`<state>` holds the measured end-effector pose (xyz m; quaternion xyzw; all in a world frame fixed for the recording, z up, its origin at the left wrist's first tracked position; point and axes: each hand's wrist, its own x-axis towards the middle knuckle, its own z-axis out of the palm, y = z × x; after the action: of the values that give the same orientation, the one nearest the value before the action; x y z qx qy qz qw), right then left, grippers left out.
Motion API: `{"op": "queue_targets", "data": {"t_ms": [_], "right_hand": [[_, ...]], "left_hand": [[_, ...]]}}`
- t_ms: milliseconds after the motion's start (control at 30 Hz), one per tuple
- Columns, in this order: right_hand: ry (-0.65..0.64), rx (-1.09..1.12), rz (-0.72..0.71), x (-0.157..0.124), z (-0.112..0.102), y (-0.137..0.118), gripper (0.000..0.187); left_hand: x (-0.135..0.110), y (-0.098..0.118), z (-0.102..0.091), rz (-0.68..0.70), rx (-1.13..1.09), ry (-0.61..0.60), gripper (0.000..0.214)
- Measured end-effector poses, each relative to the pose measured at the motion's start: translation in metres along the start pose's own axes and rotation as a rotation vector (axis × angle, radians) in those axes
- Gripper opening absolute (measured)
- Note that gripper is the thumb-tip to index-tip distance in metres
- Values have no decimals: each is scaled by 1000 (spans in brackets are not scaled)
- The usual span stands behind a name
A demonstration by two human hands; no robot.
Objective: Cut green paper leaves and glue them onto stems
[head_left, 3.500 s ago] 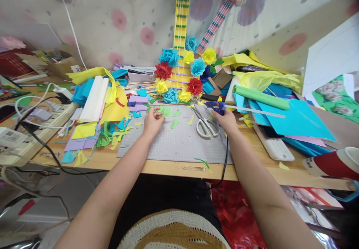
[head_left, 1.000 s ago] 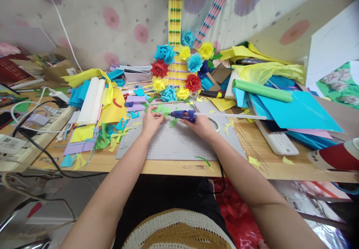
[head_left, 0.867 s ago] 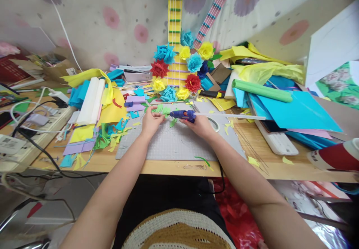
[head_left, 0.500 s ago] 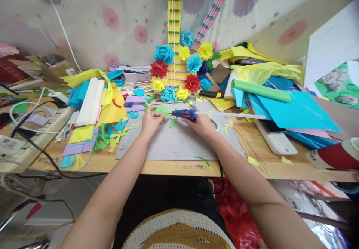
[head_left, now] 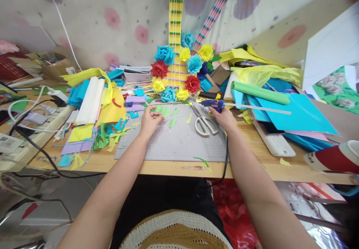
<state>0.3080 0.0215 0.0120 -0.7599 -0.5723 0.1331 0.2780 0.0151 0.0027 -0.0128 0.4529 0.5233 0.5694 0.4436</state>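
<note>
My right hand grips a blue hot glue gun over the right part of the grey cutting mat. A long white glue stick juts from its back end. Fingers bent in a pinch, my left hand holds a green paper leaf at the mat's left side; part of it is hidden by the fingers. Another green leaf on a thin stem lies just right of that hand. Scissors with pale handles rest on the mat, left of my right hand.
A yellow paper guitar with paper flowers stands behind the mat. Paper scraps and rolls crowd the left, beside a power strip. Blue sheets, a green roll and a paper cup are on the right. The gun's black cord hangs over the table edge.
My right hand has moved right with the glue gun, away from the leaf, uncovering the scissors. My left hand has stayed nearly in place.
</note>
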Motion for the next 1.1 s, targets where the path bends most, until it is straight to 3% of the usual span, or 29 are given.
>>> {"op": "queue_targets", "data": {"t_ms": [167,267,467,567,600,700,833,900,1100], "right_hand": [[-59,-23,22,3,4,1,49],[-67,-99,-37,2,1,5,50],[43,-463,-144,-12,-28,10,47],[-134,-536,-178,-26,-35,-13,30],[-236,-526,-244,-30,-33,-24,22],[-459,-423,-642,-33,-14,-59,13],[-435,-526,-923,-22,20,-94,24],[-432,-628,-943,-15,32,-105,25],[-543,-769,-815,-10,46,-132,13]], "left_hand": [[0,0,0,-8,33,-24,39],[-1,2,0,-13,51,-17,39],[-2,2,0,2,44,2,40],[-2,3,0,-8,31,5,40],[-3,3,0,-17,24,4,39],[-5,6,0,-36,-2,-10,35],[-7,9,0,-56,-11,-16,34],[-7,10,0,-65,-8,-11,35],[-6,11,1,-69,-18,-8,35]]}}
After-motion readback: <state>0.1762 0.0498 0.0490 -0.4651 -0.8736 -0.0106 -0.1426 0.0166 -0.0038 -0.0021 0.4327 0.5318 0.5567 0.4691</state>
